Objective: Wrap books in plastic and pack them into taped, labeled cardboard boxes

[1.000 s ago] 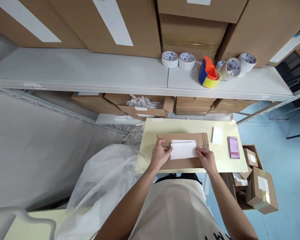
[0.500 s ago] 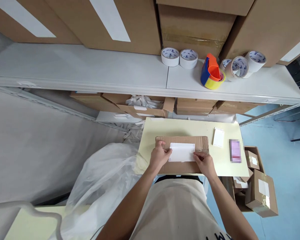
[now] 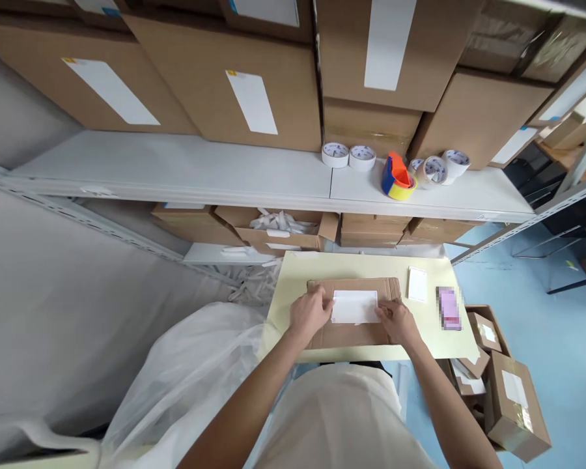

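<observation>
A flat brown cardboard parcel [image 3: 351,334] lies on a small pale yellow table [image 3: 361,265]. A white label [image 3: 354,306] sits on top of the parcel. My left hand [image 3: 310,314] rests on the parcel at the label's left edge, fingers bent and pressing down. My right hand [image 3: 396,321] presses at the label's right edge, fingers curled on the cardboard. Both hands hold the label flat between them.
A white sheet [image 3: 417,284] and a pink item [image 3: 448,308] lie on the table's right. Small taped boxes [image 3: 515,404] sit on the blue floor at right. A white plastic bag [image 3: 190,378] bulges at left. The shelf [image 3: 176,166] carries tape rolls [image 3: 348,156] and a tape dispenser [image 3: 396,176].
The label has gone from held slightly off the parcel to lying flat on it, with both hands pressing its ends. My head has tilted up, showing more of the shelf boxes.
</observation>
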`<action>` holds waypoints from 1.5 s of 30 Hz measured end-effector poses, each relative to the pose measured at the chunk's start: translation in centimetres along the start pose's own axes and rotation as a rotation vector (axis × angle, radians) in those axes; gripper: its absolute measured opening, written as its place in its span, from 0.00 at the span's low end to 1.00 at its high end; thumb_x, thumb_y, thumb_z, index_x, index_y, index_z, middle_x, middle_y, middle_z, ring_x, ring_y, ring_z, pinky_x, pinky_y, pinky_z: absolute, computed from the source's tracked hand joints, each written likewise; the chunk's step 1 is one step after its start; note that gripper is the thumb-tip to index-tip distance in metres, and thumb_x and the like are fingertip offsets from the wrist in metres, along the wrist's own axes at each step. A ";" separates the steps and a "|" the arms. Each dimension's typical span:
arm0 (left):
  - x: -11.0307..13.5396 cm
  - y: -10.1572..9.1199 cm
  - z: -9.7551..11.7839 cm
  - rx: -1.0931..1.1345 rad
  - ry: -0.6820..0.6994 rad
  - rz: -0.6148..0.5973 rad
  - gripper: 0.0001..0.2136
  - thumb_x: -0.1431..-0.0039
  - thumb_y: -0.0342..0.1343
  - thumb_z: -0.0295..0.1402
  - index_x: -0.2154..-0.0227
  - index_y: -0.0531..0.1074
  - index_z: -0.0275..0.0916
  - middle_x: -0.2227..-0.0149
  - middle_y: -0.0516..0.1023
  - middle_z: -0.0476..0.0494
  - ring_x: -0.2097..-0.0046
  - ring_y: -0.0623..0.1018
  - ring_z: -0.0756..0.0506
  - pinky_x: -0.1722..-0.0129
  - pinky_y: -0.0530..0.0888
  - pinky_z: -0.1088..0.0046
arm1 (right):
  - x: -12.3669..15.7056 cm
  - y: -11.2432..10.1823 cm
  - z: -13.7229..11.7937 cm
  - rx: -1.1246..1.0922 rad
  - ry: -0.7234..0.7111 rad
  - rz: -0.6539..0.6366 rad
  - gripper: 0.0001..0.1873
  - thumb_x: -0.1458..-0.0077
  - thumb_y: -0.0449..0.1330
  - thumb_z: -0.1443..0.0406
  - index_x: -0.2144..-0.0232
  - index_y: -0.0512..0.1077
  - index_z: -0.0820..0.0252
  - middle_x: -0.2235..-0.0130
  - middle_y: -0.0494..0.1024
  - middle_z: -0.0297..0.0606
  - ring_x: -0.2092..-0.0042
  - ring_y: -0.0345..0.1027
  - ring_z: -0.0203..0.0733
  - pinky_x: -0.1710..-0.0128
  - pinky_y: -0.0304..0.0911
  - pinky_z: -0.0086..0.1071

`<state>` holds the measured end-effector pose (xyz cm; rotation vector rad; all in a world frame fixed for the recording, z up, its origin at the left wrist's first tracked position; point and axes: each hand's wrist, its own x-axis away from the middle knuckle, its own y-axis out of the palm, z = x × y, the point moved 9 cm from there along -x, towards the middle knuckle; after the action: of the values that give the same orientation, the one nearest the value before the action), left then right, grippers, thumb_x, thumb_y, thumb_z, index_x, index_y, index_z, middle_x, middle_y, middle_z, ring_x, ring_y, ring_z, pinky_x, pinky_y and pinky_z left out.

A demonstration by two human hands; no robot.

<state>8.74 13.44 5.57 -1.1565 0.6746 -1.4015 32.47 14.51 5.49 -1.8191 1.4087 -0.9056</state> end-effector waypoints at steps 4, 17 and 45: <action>2.4 1.6 4.4 0.124 0.534 0.096 0.21 0.45 0.56 0.40 0.49 0.72 0.40 0.41 0.71 0.33 0.39 0.69 0.36 0.40 0.64 0.56 | 0.6 1.0 -3.4 0.151 -0.281 -0.022 0.26 0.43 0.56 0.66 0.42 0.69 0.57 0.40 0.71 0.48 0.42 0.67 0.53 0.44 0.63 0.45; 5.3 7.3 2.9 -0.195 0.729 -0.050 0.37 0.42 0.49 0.56 0.33 0.52 0.47 0.30 0.48 0.37 0.30 0.50 0.33 0.35 0.43 0.41 | 4.6 7.5 -2.6 0.606 -0.548 -0.090 0.39 0.35 0.41 0.48 0.31 0.39 0.60 0.30 0.46 0.46 0.29 0.40 0.55 0.34 0.42 0.55; 2.9 4.3 -2.8 0.390 -0.152 0.076 0.50 0.47 0.58 0.49 0.31 0.34 0.31 0.32 0.52 0.21 0.39 0.68 0.29 0.48 0.71 0.53 | 2.5 1.8 5.7 0.035 0.379 0.035 0.54 0.48 0.59 0.47 0.31 0.39 0.65 0.34 0.59 0.55 0.35 0.56 0.59 0.42 0.58 0.46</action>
<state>8.27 9.23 1.50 -0.9053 0.3150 -1.2954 36.73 12.19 1.19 -1.6491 1.6326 -1.2988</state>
